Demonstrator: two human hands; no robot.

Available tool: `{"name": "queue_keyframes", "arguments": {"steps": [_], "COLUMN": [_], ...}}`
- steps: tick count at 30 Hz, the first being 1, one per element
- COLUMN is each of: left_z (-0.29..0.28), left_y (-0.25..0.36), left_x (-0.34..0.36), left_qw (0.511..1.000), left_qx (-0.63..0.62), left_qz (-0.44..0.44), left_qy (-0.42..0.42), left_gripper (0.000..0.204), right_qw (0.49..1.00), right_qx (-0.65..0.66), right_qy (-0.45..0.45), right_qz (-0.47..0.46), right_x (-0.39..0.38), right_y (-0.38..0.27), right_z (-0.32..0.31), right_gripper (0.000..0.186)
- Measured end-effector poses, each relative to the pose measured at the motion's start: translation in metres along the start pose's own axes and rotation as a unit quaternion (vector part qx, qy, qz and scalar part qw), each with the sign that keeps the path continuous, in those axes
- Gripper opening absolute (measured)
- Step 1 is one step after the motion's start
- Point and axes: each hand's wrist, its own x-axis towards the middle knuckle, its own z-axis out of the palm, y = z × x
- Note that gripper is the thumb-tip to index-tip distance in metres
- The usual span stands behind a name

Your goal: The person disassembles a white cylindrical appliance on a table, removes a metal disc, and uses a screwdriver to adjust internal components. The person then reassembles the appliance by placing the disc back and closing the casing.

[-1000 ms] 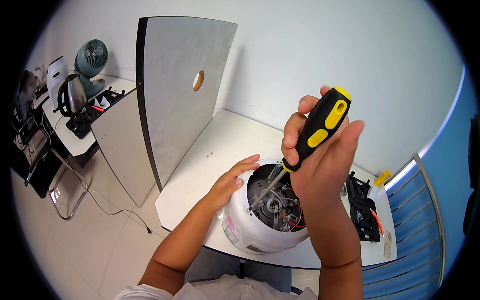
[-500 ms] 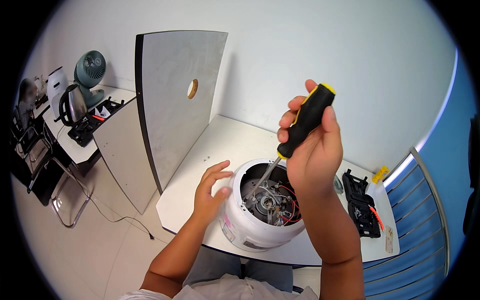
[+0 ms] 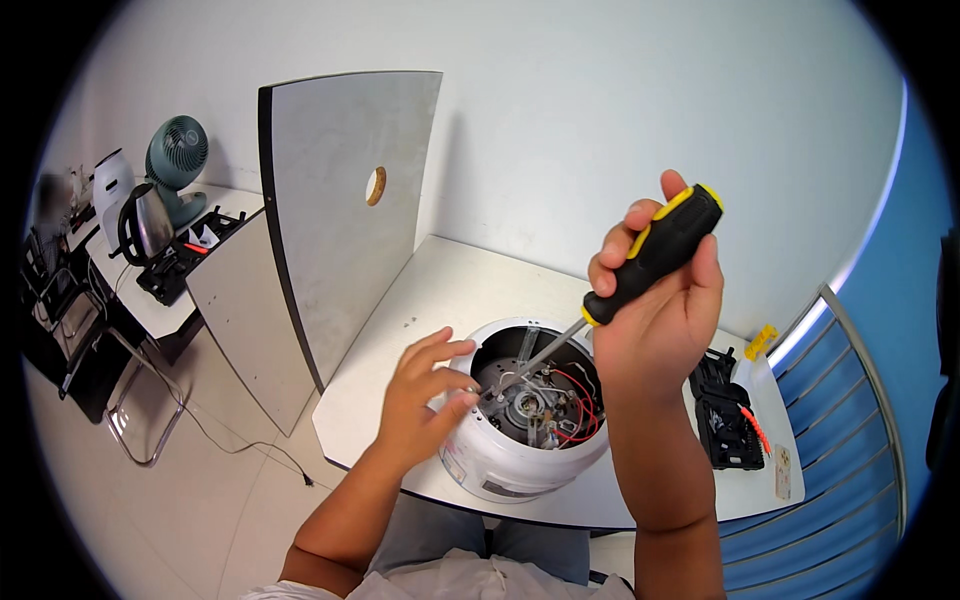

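Note:
My right hand is wrapped round the black and yellow handle of a screwdriver. The shaft slants down to the left, over the opening of a round white appliance housing, which looks like a rice cooker with its base open. Inside that opening are a metal plate, a round central part and red and white wires. My left hand is at the housing's left rim, thumb and a finger pinched close together beside the screwdriver's tip. Whatever they hold is too small to make out.
An upright grey panel with a round hole stands on the white table at the left. To the right lie an open black tool case and a yellow item, near a metal railing. A kettle and fan stand far left.
The screwdriver has moved right and its shaft lies flatter, its tip now at the left rim. My left hand has come to the tip, and its spread fingers have closed into a pinch.

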Motion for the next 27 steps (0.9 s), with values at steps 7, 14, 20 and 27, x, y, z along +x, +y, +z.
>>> {"name": "queue_keyframes", "arguments": {"steps": [7,14,20,27], "left_z": [-0.011,0.002,0.004,0.003], "left_y": [0.034,0.043,0.039,0.040], "left_x": [0.044,0.043,0.039,0.039], "left_qw": [0.997,0.986,0.976,0.970], "left_qx": [-0.013,-0.120,-0.167,-0.198], "left_qz": [0.042,0.011,-0.012,-0.017], "left_qy": [-0.060,-0.117,-0.136,-0.140], "left_gripper": [0.016,0.016,0.019,0.020], "right_qw": [0.997,0.998,0.998,0.998], "right_qx": [0.029,0.026,0.030,0.034], "right_qy": [0.013,0.002,-0.004,-0.006], "right_qz": [0.067,0.059,0.058,0.052], "right_x": [-0.008,-0.009,-0.011,-0.012], "right_y": [-0.005,-0.006,-0.004,-0.004], "right_z": [-0.006,-0.006,-0.006,-0.005], "right_gripper": [0.044,0.043,0.044,0.044]}}
